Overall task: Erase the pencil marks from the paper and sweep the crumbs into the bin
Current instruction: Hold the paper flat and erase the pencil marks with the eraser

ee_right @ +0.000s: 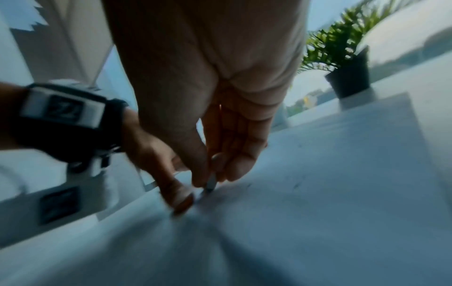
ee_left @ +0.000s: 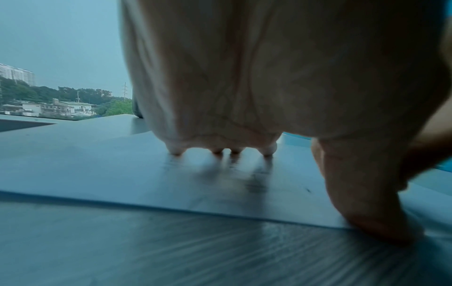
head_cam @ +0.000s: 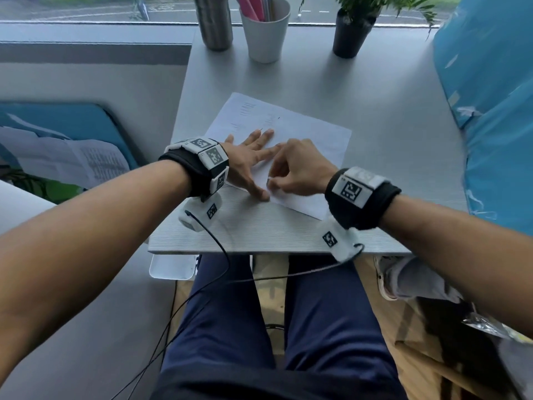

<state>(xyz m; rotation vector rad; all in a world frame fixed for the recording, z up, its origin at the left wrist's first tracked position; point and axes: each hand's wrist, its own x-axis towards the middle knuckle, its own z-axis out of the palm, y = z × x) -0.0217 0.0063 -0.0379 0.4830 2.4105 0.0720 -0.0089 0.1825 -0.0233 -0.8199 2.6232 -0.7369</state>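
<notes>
A white paper (head_cam: 311, 134) lies slanted on the grey table (head_cam: 389, 96). It carries faint pencil marks (head_cam: 248, 106) near its far corner and a grey smudge (ee_left: 254, 185) by my left fingers. My left hand (head_cam: 253, 160) lies flat on the sheet with fingers spread, and its thumb (ee_left: 381, 222) presses the near edge. My right hand (head_cam: 271, 181) pinches a small grey eraser (ee_right: 210, 185) between thumb and fingers. The eraser's tip touches the paper (ee_right: 342, 174) right beside the left thumb (ee_right: 181, 197). Most of the eraser is hidden by the fingers.
At the table's far end stand a steel bottle (head_cam: 215, 21), a white cup of pens (head_cam: 265, 33) and a potted plant (head_cam: 353, 33). A blue bag (head_cam: 496, 111) crowds the right side. A white container (head_cam: 171, 268) sits below the table's front left corner.
</notes>
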